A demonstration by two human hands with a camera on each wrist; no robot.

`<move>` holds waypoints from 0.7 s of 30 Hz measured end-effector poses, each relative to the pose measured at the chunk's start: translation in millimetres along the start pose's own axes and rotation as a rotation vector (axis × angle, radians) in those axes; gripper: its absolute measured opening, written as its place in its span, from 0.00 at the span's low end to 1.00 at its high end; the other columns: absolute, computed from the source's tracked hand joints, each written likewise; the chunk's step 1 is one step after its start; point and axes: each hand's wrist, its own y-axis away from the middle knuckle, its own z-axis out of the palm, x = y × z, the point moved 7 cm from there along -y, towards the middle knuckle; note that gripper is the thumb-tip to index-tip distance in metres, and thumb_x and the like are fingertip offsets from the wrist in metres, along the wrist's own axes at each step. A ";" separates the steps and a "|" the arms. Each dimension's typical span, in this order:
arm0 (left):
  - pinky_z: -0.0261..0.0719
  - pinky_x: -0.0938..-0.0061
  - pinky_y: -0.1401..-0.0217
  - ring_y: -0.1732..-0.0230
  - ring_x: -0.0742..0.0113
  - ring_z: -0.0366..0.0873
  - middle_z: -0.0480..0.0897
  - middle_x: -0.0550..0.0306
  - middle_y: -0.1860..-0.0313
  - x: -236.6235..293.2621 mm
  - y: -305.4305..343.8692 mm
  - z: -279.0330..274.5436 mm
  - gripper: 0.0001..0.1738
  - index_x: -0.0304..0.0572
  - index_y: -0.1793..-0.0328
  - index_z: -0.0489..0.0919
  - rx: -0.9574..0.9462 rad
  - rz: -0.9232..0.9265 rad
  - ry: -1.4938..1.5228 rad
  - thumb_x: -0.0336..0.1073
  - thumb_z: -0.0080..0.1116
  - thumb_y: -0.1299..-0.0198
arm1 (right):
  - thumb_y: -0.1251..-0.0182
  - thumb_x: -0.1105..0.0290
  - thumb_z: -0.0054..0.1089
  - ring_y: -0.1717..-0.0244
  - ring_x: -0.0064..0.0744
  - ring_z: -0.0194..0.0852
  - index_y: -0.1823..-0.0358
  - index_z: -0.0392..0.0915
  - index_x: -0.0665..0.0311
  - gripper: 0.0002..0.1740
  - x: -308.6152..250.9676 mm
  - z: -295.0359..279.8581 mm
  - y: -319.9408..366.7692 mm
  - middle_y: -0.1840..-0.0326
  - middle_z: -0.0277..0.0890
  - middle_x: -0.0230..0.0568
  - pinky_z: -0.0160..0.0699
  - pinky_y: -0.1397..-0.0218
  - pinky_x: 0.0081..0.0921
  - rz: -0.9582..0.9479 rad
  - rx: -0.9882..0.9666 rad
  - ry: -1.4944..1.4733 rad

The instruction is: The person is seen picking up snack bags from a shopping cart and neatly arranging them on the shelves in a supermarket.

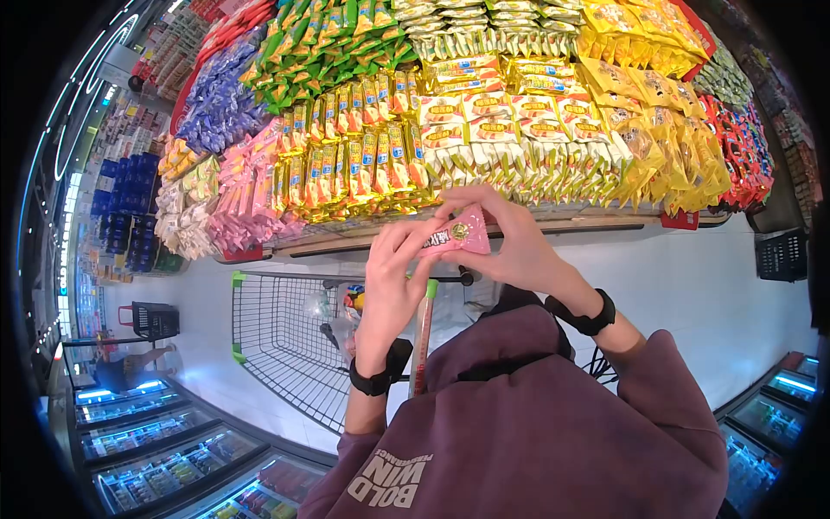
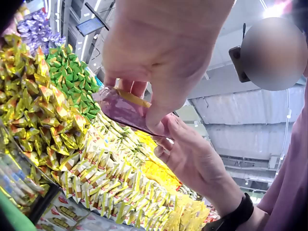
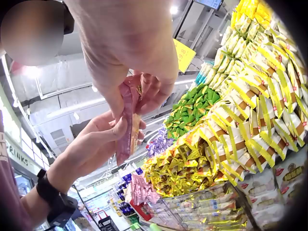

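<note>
A small pink packet (image 1: 465,235) with dark print and a round gold mark is held in front of the chest by both hands. The left hand (image 1: 394,272) pinches its left end between thumb and fingers; the right hand (image 1: 510,246) grips its right end. In the left wrist view the packet (image 2: 129,111) looks purplish, under the left hand (image 2: 161,53), with the right hand (image 2: 192,159) at its lower end. The right wrist view has the packet (image 3: 127,120) upright between the right hand (image 3: 130,53) and the left hand (image 3: 91,139).
Behind the hands, a display counter bears heaps of gold packets (image 1: 354,169), white packets (image 1: 519,164), yellow packets (image 1: 666,138) and pink packets (image 1: 246,195). A shopping cart (image 1: 290,337) with some goods stands below. Black baskets (image 1: 156,320) and freezers (image 1: 181,450) are farther out.
</note>
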 end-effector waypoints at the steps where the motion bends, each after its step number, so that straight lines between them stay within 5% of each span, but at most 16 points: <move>1: 0.77 0.67 0.47 0.50 0.55 0.79 0.83 0.52 0.52 -0.9 0.7 0.5 0.23 0.37 0.44 0.82 -0.006 -0.002 -0.010 0.22 0.67 0.50 | 0.45 0.72 0.75 0.50 0.33 0.81 0.39 0.72 0.63 0.31 -1.9 0.3 -2.6 0.50 0.80 0.41 0.79 0.47 0.29 -0.064 -0.054 0.071; 3: 0.77 0.66 0.46 0.50 0.54 0.79 0.83 0.51 0.52 -0.1 0.4 0.5 0.24 0.38 0.44 0.81 0.035 0.003 -0.002 0.23 0.69 0.51 | 0.44 0.74 0.74 0.49 0.30 0.80 0.41 0.73 0.63 0.28 -1.8 -2.3 -4.6 0.46 0.78 0.39 0.78 0.42 0.27 -0.193 -0.166 0.207; 6: 0.76 0.65 0.46 0.51 0.53 0.79 0.83 0.49 0.51 -3.9 5.5 -7.1 0.27 0.37 0.43 0.80 0.175 0.000 -0.003 0.26 0.72 0.53 | 0.43 0.77 0.73 0.51 0.25 0.78 0.46 0.76 0.64 0.23 6.6 -14.3 -10.3 0.47 0.77 0.35 0.76 0.43 0.23 0.000 -0.170 0.233; 10: 0.75 0.63 0.46 0.51 0.50 0.78 0.81 0.45 0.52 -26.7 43.9 -15.9 0.29 0.35 0.46 0.78 0.223 -0.166 -0.127 0.36 0.77 0.54 | 0.40 0.76 0.71 0.55 0.18 0.76 0.50 0.77 0.62 0.18 22.1 -28.2 -19.9 0.59 0.77 0.27 0.75 0.48 0.21 0.182 0.060 -0.162; 14: 0.80 0.57 0.55 0.60 0.42 0.82 0.84 0.40 0.61 -70.2 116.3 35.5 0.28 0.34 0.55 0.79 -0.491 -0.443 -0.101 0.51 0.73 0.51 | 0.39 0.75 0.71 0.53 0.19 0.77 0.48 0.74 0.62 0.19 45.5 -36.2 -30.4 0.53 0.76 0.31 0.76 0.47 0.21 0.281 0.032 -0.209; 17: 0.78 0.56 0.59 0.62 0.43 0.82 0.82 0.43 0.67 -95.2 160.0 79.2 0.21 0.41 0.61 0.80 -0.810 -0.409 -0.068 0.50 0.69 0.48 | 0.36 0.76 0.69 0.55 0.20 0.79 0.45 0.71 0.61 0.21 53.3 -33.5 -49.1 0.53 0.76 0.32 0.79 0.53 0.21 0.137 0.017 -0.229; 21: 0.78 0.56 0.57 0.62 0.39 0.81 0.82 0.40 0.67 -105.2 153.7 98.5 0.20 0.40 0.63 0.81 -0.931 -0.333 -0.049 0.50 0.69 0.48 | 0.33 0.75 0.65 0.58 0.21 0.80 0.39 0.65 0.60 0.25 60.1 -27.7 -67.3 0.55 0.77 0.32 0.81 0.64 0.21 0.399 0.003 -0.641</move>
